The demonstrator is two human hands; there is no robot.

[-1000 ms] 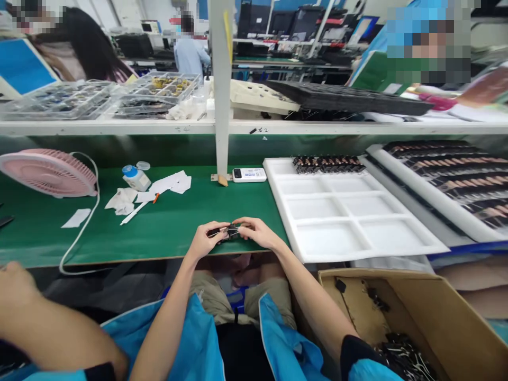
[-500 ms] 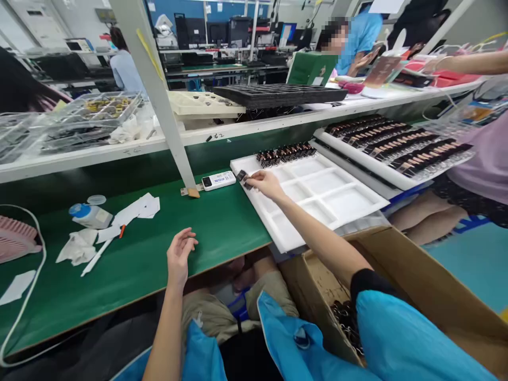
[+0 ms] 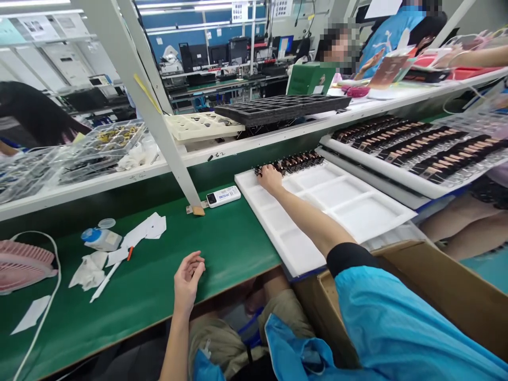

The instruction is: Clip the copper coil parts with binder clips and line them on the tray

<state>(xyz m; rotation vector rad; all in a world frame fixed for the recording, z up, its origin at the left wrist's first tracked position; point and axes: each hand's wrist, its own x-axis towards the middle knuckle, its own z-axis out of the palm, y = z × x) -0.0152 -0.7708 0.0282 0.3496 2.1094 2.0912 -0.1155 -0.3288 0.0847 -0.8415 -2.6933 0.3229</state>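
Note:
My right hand (image 3: 271,179) reaches to the far left corner of a white foam tray (image 3: 286,241). Its fingers are closed on a small black part, mostly hidden by the hand, at the left end of a row of small black parts (image 3: 304,160) with copper-coloured bits and metal pins. Over the front of the green table (image 3: 234,238) hovers my left hand (image 3: 189,275), fingers loosely curled and apart, holding nothing. A white handheld device with a dark screen (image 3: 223,196) lies beside the tray's left edge.
Another foam tray (image 3: 392,164) at the right bears several rows of such parts. A cardboard box (image 3: 416,270) stands near my right arm. Left lie a blue-capped bottle (image 3: 101,239), paper slips (image 3: 146,228), a white pen (image 3: 106,283) and a pink fan (image 3: 26,264). A slanted post (image 3: 159,137) rises behind.
My right hand has moved from the tray's left edge back to the row of parts, carrying the small black part. My left hand stays above the table. The view has shifted.

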